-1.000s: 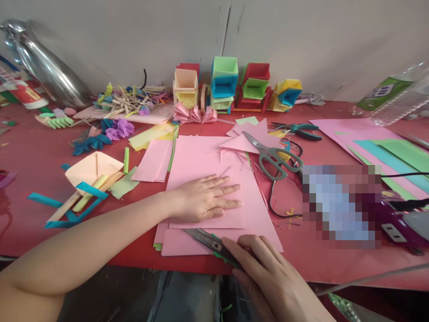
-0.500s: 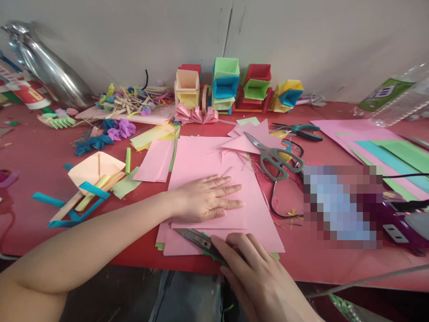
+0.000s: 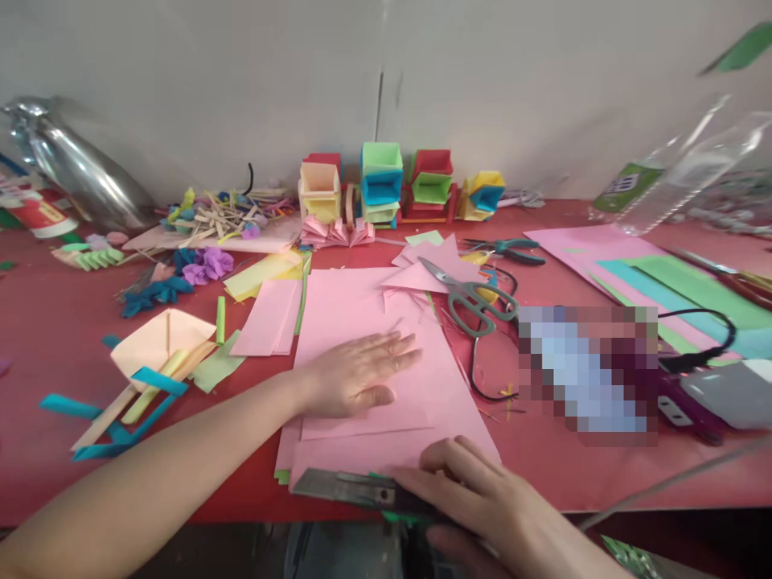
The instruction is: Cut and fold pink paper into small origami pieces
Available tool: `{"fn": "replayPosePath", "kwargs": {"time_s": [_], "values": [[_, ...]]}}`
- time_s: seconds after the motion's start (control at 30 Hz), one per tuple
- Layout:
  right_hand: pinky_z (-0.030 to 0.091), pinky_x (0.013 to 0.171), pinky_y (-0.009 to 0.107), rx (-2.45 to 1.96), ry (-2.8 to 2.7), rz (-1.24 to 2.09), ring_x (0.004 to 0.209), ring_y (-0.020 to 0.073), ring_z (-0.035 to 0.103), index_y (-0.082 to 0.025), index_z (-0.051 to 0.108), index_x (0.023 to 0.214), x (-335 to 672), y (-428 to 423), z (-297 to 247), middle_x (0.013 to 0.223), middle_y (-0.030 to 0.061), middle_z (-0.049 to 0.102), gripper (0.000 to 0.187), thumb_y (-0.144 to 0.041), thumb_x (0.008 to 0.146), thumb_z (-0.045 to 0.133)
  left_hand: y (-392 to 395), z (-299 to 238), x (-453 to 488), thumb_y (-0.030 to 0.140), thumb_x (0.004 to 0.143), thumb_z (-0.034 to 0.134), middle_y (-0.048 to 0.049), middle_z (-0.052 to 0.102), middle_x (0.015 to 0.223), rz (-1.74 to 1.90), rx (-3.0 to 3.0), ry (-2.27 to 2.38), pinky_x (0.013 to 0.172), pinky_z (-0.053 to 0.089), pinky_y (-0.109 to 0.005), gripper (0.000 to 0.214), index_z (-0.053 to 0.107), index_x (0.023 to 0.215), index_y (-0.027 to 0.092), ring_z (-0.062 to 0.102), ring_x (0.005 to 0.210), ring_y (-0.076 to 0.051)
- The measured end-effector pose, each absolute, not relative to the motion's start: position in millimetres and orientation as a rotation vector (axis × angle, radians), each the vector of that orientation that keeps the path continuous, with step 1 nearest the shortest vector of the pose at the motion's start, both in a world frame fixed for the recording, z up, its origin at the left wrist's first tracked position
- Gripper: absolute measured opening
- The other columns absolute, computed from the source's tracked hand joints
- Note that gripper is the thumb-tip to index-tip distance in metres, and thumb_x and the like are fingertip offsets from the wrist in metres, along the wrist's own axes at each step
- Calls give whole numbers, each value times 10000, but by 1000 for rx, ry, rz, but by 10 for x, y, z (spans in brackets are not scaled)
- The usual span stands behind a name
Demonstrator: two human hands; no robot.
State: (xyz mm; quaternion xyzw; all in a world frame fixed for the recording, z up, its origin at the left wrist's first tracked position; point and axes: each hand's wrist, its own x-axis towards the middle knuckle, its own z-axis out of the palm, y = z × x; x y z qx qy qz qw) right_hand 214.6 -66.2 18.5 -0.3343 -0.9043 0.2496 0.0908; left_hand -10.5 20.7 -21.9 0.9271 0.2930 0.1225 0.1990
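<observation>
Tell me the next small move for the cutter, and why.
Probably bring the cutter in the right hand to the near edge of the upper pink sheet: the left hand lies flat on that sheet, while the blade sits nearer the person.

A grey wall [image 3: 241, 80] with a dark vertical seam [image 3: 379, 106] stands behind the far edge of the red worktop [image 3: 36, 322].

Pink sheets [image 3: 355, 301]: smooth matt paper. Cutter [image 3: 343, 486]: dull grey metal blade. Scissors [image 3: 457, 288]: metal blades, grey handles look like matt plastic. Folded boxes [image 3: 382, 187]: matt paper. Flask [image 3: 100, 173]: polished metal, mirror-glossy. Bottle [image 3: 630, 189]: clear glossy plastic. Thin sticks [image 3: 214, 223]: bare wood look. Desk [image 3: 560, 470]: smooth, slight sheen. Wall [image 3: 241, 80]: matt, smooth.
</observation>
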Motion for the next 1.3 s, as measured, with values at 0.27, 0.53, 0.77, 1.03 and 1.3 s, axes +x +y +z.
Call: {"fn": "replayPosePath", "kwargs": {"time_s": [0.27, 0.53, 0.77, 1.03, 1.3], "values": [[462, 832, 386, -1555, -2158, 53, 1035, 254, 526, -194, 503, 1215, 2484, -58, 253, 1112, 111, 557, 344, -251, 887, 418, 37, -11, -284, 640, 684, 547, -54, 567, 974, 290, 2375, 1417, 764, 417, -359, 486, 529, 917, 214, 531, 904, -251], [402, 816, 412, -1771, -2259, -353, 998, 297, 516, -103, 578, 1097, 1976, 515, 247, 1044, 165, 588, 299, -211, 862, 428, -114, -1, -246, 501, 545, 691, -25, 522, 848, 102, 2389, 1598, 641, 333, -303, 429, 443, 747, 215, 498, 794, -236], [440, 754, 276, -1104, -2470, 806, 914, 194, 595, -174, 631, 1075, 1753, 600, 357, 1046, 72, 653, 413, -461, 788, 557, 29, -13, -351, 285, 685, 584, 48, 445, 702, 472, 1969, 1375, 602, 338, -230, 203, 398, 714, 208, 451, 682, -135], [431, 684, 248, -1289, -2133, 716, 829, 174, 609, -72, 563, 1136, 1488, 1159, 251, 981, 111, 647, 377, -254, 813, 492, 426, 57, -1000, 447, 741, 530, -66, 620, 934, 1092, 1591, 1815, 728, 448, -290, 374, 505, 977, 158, 598, 865, -209], [425, 780, 308, -1153, -2338, 572, 929, 233, 579, -116, 653, 978, 1679, 1151, -3, 1006, 126, 650, 290, -241, 723, 593, 266, 86, -870, 279, 746, 518, -184, 511, 1201, 968, 1942, 2440, 946, 316, -465, 393, 487, 1120, 162, 425, 1172, -343]]}}
